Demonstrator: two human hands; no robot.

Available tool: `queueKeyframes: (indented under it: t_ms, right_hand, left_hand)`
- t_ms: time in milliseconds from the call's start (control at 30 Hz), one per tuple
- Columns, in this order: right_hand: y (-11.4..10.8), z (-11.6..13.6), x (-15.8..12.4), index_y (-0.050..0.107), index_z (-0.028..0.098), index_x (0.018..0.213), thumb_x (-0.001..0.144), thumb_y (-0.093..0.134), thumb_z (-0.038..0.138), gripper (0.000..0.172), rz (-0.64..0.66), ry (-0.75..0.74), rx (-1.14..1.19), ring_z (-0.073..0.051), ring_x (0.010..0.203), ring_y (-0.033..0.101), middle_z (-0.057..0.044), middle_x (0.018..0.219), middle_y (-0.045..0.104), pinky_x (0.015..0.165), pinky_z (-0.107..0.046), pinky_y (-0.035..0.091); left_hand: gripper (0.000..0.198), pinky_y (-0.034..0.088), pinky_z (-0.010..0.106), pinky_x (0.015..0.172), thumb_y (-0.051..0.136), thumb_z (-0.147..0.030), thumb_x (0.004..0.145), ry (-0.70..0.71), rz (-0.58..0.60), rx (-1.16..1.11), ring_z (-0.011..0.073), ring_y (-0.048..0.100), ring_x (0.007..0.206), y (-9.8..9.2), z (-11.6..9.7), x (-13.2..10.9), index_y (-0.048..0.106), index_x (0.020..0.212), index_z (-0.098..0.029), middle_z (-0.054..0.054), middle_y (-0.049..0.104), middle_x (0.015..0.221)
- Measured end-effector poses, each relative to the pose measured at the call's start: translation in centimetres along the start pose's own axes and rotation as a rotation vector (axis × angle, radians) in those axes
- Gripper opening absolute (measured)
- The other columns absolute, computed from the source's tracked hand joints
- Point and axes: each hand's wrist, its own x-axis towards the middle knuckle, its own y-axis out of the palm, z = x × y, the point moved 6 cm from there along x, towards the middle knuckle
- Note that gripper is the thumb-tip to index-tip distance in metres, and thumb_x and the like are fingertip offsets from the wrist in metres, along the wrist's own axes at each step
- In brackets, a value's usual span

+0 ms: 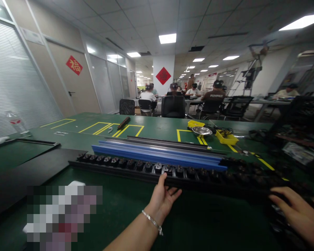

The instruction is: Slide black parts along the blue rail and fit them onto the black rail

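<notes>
A long black power strip with a row of several socket-like modules lies across the view, running from centre left to the right side. My left hand, with a bracelet at the wrist, holds its middle; the thumb is up against the front edge and the fingers reach underneath. Towards the dark right end, my right hand curls its fingers over the strip's near edge. Right behind the strip lie a blue channel and thin dark metal rails. Shadow hides detail at the strip's right end.
Yellow bins and a metal bowl stand at the back right of the green table. Black panels and a blurred-out pack lie on the left, with a plastic bottle farther back. People sit beyond.
</notes>
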Motion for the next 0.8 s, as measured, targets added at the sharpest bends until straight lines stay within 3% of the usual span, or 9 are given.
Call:
queueKeyframes:
  t_ms: [67,200,500,567,667,733,800]
  right_hand:
    - [0.0,1.2,-0.6,0.058,0.029,0.077,0.067,0.05,0.049,0.024,0.069,0.06,0.086,-0.028,0.08,0.061,-0.01,0.083,0.064,0.073,-0.041,0.047]
    - [-0.1,2.9,-1.8,0.058,0.027,0.077,0.067,0.05,0.052,0.029,0.085,0.146,0.124,-0.027,0.082,0.059,-0.008,0.087,0.063,0.073,-0.039,0.046]
    - [1.1,6.0,-2.3,0.059,0.023,0.078,0.068,0.053,0.057,0.035,0.166,0.09,0.112,-0.023,0.084,0.058,-0.005,0.088,0.061,0.076,-0.037,0.047]
    - [1.2,6.9,-3.1,0.058,0.023,0.077,0.069,0.053,0.056,0.035,0.11,0.099,0.125,-0.024,0.087,0.058,-0.006,0.09,0.06,0.079,-0.039,0.046]
    - [0.5,7.4,-5.9,0.056,0.02,0.094,0.068,0.054,0.054,0.043,-0.134,0.233,0.153,-0.027,0.102,0.053,-0.01,0.108,0.055,0.083,-0.041,0.046]
    - [0.2,7.0,-8.4,0.052,0.018,0.102,0.074,0.05,0.051,0.044,-0.256,0.378,0.204,-0.024,0.094,0.057,-0.012,0.109,0.052,0.078,-0.038,0.049]
    - [0.0,6.5,-10.2,0.051,0.017,0.096,0.076,0.048,0.047,0.036,-0.283,0.422,0.224,-0.021,0.083,0.06,-0.01,0.099,0.056,0.072,-0.036,0.05]
  left_hand:
    - [0.021,0.054,0.038,0.071,0.059,-0.033,0.08,-0.003,0.007,0.013,0.0189,0.065,0.067,-0.3,-0.1,0.1,0.055,0.091,-0.016,0.006,0.065,0.078]
    - [0.019,0.054,0.038,0.07,0.059,-0.032,0.081,-0.017,-0.035,0.042,0.0196,0.065,0.067,-1.1,-0.5,0.1,0.054,0.088,-0.016,0.006,0.065,0.076]
    - [0.016,0.054,0.039,0.069,0.06,-0.031,0.078,0.0,-0.1,0.095,0.0214,0.066,0.07,-2.8,-2.3,-0.2,0.054,0.087,-0.018,0.005,0.065,0.077]
    - [0.016,0.054,0.039,0.069,0.06,-0.031,0.078,-0.003,-0.118,0.109,0.0216,0.066,0.07,-3.2,-2.7,-0.4,0.054,0.086,-0.018,0.005,0.065,0.077]
    - [0.016,0.054,0.039,0.069,0.06,-0.03,0.078,0.002,-0.121,0.114,0.0227,0.067,0.072,-3.7,-3.1,-1.0,0.054,0.085,-0.018,0.006,0.065,0.078]
    - [0.015,0.054,0.039,0.07,0.06,-0.028,0.078,0.009,-0.123,0.114,0.023,0.067,0.073,-4.0,-3.2,-1.5,0.053,0.086,-0.018,0.007,0.066,0.079]
    - [0.014,0.054,0.039,0.069,0.059,-0.028,0.078,-0.002,-0.135,0.118,0.0232,0.067,0.073,-4.3,-3.1,-1.9,0.053,0.086,-0.018,0.007,0.066,0.078]
